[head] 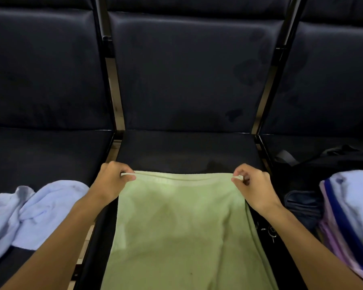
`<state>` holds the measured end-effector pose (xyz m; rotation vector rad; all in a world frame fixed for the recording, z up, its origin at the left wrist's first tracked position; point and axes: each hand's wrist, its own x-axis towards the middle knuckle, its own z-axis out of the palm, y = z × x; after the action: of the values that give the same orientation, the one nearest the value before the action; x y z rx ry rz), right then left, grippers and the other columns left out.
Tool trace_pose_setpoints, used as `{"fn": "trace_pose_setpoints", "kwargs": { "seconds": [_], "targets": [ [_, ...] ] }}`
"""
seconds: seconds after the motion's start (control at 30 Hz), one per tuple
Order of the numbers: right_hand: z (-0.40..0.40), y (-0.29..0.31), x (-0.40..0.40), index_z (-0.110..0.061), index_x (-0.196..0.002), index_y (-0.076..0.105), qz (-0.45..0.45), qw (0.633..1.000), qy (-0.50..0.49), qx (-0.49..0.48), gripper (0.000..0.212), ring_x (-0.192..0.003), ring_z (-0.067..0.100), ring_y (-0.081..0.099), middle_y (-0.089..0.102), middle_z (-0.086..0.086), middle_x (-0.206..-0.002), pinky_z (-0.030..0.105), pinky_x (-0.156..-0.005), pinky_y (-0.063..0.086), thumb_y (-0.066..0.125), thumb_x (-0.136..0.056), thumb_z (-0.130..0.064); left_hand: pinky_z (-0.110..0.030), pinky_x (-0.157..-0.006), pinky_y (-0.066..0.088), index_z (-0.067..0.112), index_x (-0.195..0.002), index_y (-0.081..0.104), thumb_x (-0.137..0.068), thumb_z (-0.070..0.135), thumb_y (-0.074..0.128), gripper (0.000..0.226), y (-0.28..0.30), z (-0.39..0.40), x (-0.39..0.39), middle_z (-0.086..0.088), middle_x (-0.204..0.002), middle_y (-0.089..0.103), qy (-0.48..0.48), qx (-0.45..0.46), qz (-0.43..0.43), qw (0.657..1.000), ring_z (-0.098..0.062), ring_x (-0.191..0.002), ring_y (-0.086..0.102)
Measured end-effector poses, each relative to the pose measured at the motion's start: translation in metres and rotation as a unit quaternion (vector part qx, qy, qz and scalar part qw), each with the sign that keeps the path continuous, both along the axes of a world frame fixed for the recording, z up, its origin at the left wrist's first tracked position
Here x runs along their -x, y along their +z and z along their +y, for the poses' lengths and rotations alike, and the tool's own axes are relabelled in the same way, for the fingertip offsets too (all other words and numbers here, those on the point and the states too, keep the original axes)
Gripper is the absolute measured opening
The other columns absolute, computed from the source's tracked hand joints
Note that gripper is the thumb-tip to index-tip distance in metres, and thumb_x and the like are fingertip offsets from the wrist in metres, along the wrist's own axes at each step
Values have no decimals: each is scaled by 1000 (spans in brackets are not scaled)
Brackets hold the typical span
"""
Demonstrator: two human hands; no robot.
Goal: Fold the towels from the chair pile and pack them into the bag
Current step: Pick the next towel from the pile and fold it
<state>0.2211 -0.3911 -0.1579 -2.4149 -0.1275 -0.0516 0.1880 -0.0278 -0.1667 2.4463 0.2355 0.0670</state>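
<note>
A pale green towel [182, 222] lies spread over the middle chair seat [187, 151], running toward me past the bottom of the view. My left hand [111, 181] pinches its far left corner. Its far right corner is pinched by my right hand [254, 187]. The far edge is stretched straight between both hands. A crumpled light blue towel [29, 208] lies on the left chair seat. On the right chair sits a black bag [314, 174] with folded white, blue and lilac towels [348, 214] stacked in or on it.
Three dark padded chairs stand side by side with black backrests [187, 70] and metal frame posts between them. A dark folded cloth [302, 204] and a small metal clip [268, 230] lie beside the bag on the right.
</note>
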Motion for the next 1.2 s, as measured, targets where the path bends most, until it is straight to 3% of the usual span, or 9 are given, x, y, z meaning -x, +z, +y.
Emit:
{"fn": "trace_pose_setpoints", "kwargs": {
  "seconds": [0.2,0.5,0.63,0.7,0.8,0.9,0.97,1.07,1.2],
  "targets": [
    [-2,11,3,-15,-68,59,21,999,-39,29,21,-61,26,60,61,6,-63,37,-56,51,72,-74,0,-8,-63,38,8,-79,78,-76,12,81,6,10,7,4,3,-72,69,5,-11,-12,1000,-1,-70,60],
    [-9,33,14,-15,-70,53,7,998,-49,44,20,-56,27,54,61,6,-70,40,-52,50,70,-79,-9,-14,-60,40,21,-67,69,-73,12,83,17,29,15,18,5,-76,63,-30,-7,-34,999,-9,-70,61],
    [-12,41,23,-17,-67,51,-2,999,-33,42,22,-50,17,38,49,3,-58,32,-49,38,68,-78,-8,-27,-67,50,23,-64,67,-76,12,81,21,40,25,32,3,-75,61,-66,2,-45,997,-18,-71,62],
    [-14,48,28,-16,-67,52,-11,999,-47,22,21,-49,16,38,50,5,-56,32,-49,39,68,-77,-7,-39,-71,52,23,-66,68,-78,12,79,19,47,31,41,6,-77,60,-83,15,-45,995,-21,-73,62],
    [-16,59,41,-15,-68,57,-28,997,-71,-4,17,-52,18,45,58,10,-59,39,-52,48,69,-77,-7,-43,-74,54,22,-70,72,-80,5,76,20,56,34,55,3,-81,60,-103,26,-63,992,-23,-75,63],
    [-19,69,57,-15,-71,60,-50,996,-75,-20,17,-54,20,51,61,8,-61,37,-56,51,69,-79,-4,-30,-73,54,18,-73,74,-79,-1,75,20,67,30,72,-2,-82,63,-107,29,-74,991,-15,-73,64],
    [-20,74,69,-14,-73,60,-60,995,-73,-26,16,-52,18,49,58,5,-58,24,-53,46,68,-80,-2,-16,-66,50,20,-69,73,-76,-4,77,25,76,24,86,-1,-78,62,-102,52,-80,990,-14,-72,63],
    [-24,82,89,-14,-74,61,-76,993,-81,-41,17,-55,18,54,59,5,-56,11,-53,42,70,-79,-1,-16,-64,48,22,-68,73,-76,-4,76,28,86,15,107,-1,-78,62,-99,75,-96,988,-14,-72,61],
    [-31,90,115,-21,-75,60,-110,986,-93,-89,22,-70,21,63,65,6,-69,22,-63,49,73,-78,-3,-18,-65,48,24,-66,74,-78,4,77,23,98,2,132,6,-82,61,-73,94,-139,983,-11,-74,60]
  ]
}}
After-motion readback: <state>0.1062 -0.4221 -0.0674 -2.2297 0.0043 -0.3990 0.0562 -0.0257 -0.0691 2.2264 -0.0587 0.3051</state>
